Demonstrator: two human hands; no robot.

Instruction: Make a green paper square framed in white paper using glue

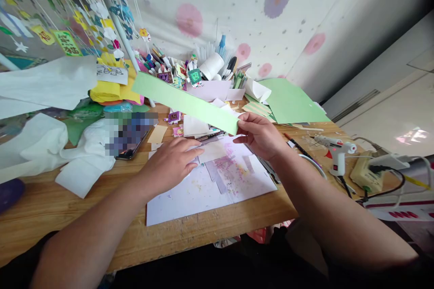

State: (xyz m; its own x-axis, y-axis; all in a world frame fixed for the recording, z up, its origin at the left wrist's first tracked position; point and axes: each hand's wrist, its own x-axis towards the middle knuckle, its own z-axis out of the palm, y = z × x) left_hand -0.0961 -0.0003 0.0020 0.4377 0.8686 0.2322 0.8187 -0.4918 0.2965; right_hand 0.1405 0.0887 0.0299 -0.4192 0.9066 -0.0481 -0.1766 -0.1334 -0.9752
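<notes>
Across the wooden bench, before a flowered backdrop: holding the green strip mid-frame, pinched at its lower-right end in the right hand, fingers narrow. Slanting away from those fingers toward upper left, lengthwise. Below the strip with the left hand, farther from the pinched end, fingers loosely spread, apparently empty, over white paper.

home craft workspace: wooden table carrying a glue gun, pens and cut paper; flower-patterned sheet behind; strung paper ornaments at left.
</notes>
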